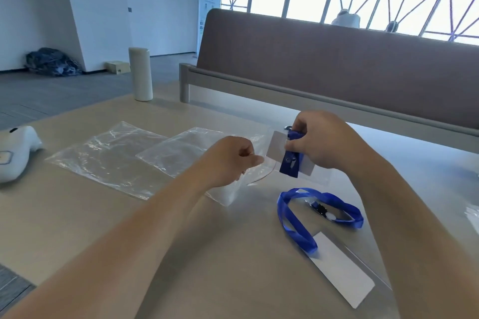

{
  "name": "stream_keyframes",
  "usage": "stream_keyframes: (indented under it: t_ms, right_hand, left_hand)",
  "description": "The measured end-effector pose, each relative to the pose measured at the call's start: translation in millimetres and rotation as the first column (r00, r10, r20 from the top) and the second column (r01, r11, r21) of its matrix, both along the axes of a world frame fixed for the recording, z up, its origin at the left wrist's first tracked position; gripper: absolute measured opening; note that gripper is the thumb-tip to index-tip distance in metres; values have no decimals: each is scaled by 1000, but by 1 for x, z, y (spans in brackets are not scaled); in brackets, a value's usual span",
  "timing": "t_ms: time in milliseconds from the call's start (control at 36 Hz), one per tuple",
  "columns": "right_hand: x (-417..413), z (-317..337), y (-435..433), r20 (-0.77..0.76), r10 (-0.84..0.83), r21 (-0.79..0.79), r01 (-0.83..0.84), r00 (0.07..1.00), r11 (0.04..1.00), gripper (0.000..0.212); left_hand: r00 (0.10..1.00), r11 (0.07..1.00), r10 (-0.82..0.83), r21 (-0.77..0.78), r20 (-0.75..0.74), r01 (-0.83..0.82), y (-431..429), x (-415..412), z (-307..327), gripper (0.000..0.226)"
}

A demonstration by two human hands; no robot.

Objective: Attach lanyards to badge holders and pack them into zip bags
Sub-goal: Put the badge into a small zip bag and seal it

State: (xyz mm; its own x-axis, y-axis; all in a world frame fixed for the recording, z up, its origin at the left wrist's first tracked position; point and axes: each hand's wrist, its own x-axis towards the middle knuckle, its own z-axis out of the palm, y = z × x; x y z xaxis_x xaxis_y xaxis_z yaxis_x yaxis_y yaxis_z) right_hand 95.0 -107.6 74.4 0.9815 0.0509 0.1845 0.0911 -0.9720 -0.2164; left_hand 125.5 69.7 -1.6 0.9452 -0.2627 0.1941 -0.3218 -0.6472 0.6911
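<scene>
Spare zip bags (111,160) lie flat at the left. The left hand (230,160) pinches the edge of a lifted zip bag (225,198). Just right, the right hand (320,142) grips a badge holder (277,149) and its folded blue lanyard (290,166). A second lanyard (293,230) rests on the beige tabletop (77,215), with a brown bench (324,65) beyond.

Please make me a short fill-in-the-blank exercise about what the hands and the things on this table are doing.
1. The left hand pinches a zip bag; the right hand holds a badge holder with a folded ____ lanyard.
2. With the loose lanyard on the table, ____ lanyards show in all.
3. The white cylinder stands ____, not on its side.
Missing words: blue; two; upright.
</scene>
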Motion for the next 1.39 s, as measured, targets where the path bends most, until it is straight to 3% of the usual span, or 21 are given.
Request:
stream_keyframes:
  t_ms: [306,528,778,944,1167,1306,1389]
  right_hand:
    - [0,-4,10,-12,15,53,-14,1000,998,20]
    - [-1,-10,18,-54,38,49,-36,998,998,31]
    - [5,-13,14,35,-55,-7,56,998,998,23]
    - [4,-12,16,91,-75,115,64,993,991,22]
    - [7,-26,24,106,-10,155,-6,994,988,22]
    - [7,-35,29,157,8,106,-25,988,994,29]
    - [9,-34,29,129,32,165,-53,991,985,27]
  left_hand:
    - [983,994,104,-56,152,-97,-7,-7,4,23]
    - [977,985,80,-164,197,-48,-4,-1,1,21]
    - [984,981,20,-195,176,15,-7,-8,7,23]
    - [989,987,-2,-158,151,26,-9,-11,8,22]
    - [988,946,19,-323,153,31,-5,-6,6,30]
    - [991,927,30,-375,133,23,-5,-3,4,22]
    - [992,923,50,-384,119,-1,-5,-3,5,21]
